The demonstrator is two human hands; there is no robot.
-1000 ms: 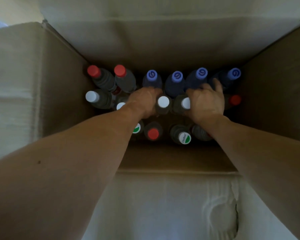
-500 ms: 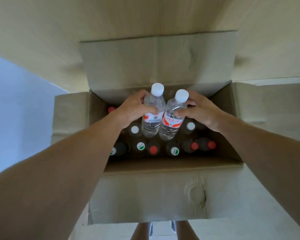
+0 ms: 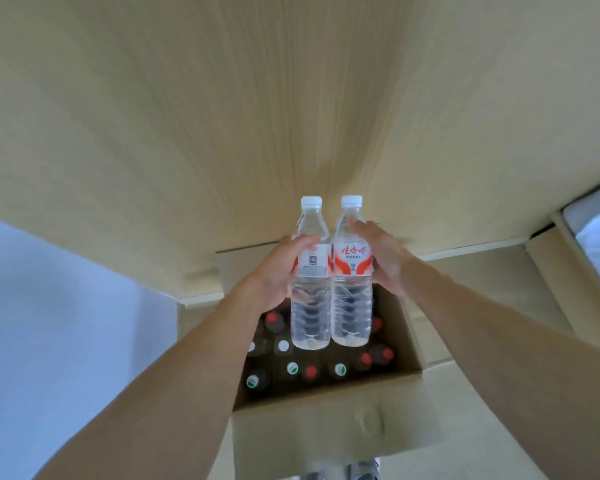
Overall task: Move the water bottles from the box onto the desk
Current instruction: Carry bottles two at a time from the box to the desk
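Two clear water bottles with white caps and red-and-white labels are held upright, side by side, above the open cardboard box [image 3: 326, 434]. My left hand [image 3: 278, 271] grips the left bottle [image 3: 310, 306] at its label. My right hand [image 3: 381, 261] grips the right bottle [image 3: 351, 306] from the right side. Several more bottles [image 3: 291, 368] with red, white and green-marked caps stand inside the box below. The light wooden desk [image 3: 291, 98] fills the view beyond the box.
The box flaps stand open at the far side and to the right [image 3: 551, 271]. A pale blue-white floor [image 3: 49, 323] lies to the left. Feet [image 3: 340, 474] show at the bottom edge below the box.
Both hands went from reaching down among the bottles in the box to lifting one bottle each up and out; the bottles now hang fully above the box near the desk edge.
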